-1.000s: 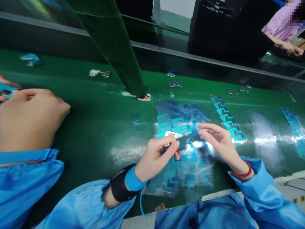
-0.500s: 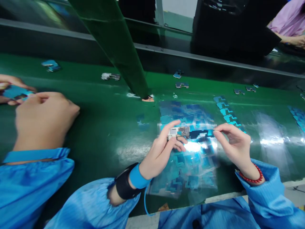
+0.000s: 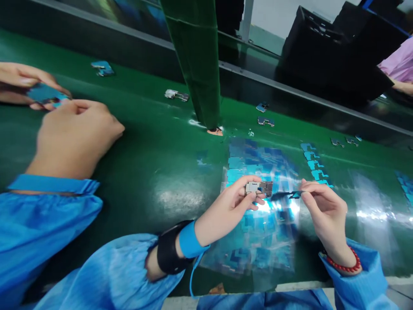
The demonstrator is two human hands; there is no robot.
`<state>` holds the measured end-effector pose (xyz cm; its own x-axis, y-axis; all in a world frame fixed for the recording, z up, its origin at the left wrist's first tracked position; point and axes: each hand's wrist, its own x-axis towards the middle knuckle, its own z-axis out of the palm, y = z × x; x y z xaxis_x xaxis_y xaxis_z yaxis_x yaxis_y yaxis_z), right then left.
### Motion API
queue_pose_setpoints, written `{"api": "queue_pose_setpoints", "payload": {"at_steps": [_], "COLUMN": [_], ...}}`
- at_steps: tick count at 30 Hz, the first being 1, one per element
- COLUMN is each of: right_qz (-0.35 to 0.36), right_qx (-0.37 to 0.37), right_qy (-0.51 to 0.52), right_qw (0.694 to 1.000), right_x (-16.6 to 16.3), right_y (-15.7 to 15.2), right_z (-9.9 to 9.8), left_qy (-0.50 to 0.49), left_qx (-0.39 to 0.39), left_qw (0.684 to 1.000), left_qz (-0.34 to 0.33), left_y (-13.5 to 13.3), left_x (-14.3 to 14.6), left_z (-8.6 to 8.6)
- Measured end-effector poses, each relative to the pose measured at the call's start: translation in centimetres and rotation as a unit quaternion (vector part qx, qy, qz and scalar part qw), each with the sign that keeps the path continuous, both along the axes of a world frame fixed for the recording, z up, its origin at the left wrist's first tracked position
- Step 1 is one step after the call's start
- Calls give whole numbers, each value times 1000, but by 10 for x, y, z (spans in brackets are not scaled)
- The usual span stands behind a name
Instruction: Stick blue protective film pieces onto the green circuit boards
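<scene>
My left hand (image 3: 237,199) is closed round a small circuit board (image 3: 253,188) with silvery metal shields, gripping its left end between thumb and fingers. A black band and a blue strap circle that wrist. My right hand (image 3: 325,206), with a red bead bracelet at the wrist, pinches the right end of a thin dark-blue film piece (image 3: 287,196). The film is seen nearly edge-on, and its left end is close to the board's right end; whether they touch I cannot tell. Beneath both hands lie clear sheets (image 3: 245,159) covered with blue cut-out film pieces.
At the left, a co-worker's hands (image 3: 79,133) hold a blue-covered piece. Several small circuit boards (image 3: 266,121) lie along the far side of the green table (image 3: 155,150). A green post (image 3: 201,69) rises beyond my hands. A strip of blue cut-outs (image 3: 312,163) lies to the right.
The film has turned from lying broad-side to nearly edge-on, still pinched in my right hand. The whole view has shifted and tilted, so most things sit further right.
</scene>
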<state>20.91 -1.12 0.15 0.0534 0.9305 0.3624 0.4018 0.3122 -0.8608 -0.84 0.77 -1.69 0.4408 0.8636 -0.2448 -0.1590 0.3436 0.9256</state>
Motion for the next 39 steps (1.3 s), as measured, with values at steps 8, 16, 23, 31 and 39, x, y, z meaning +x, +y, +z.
{"api": "queue_pose_setpoints", "payload": {"at_steps": [8, 16, 23, 31, 39], "right_qz": [-47, -44, 20, 40, 41], "right_qx": [-12, 183, -89, -222, -234], "right_qy": [-18, -135, 118, 180, 180], "right_qw": [999, 973, 989, 957, 955], "right_x": [-1, -4, -11, -11, -15], "right_y": [3, -1, 1, 2, 2], "right_z": [-1, -3, -7, -10, -6], "left_qy": [15, 16, -81, -136, -142], "left_qx": [-34, -27, -141, -179, -153], "left_qw": [999, 997, 986, 974, 977], "left_qz": [-3, 72, 40, 10, -40], "left_y": [2, 1, 1, 0, -1], "left_x": [-1, -2, 0, -3, -5], "left_z": [2, -2, 2, 7, 11]}}
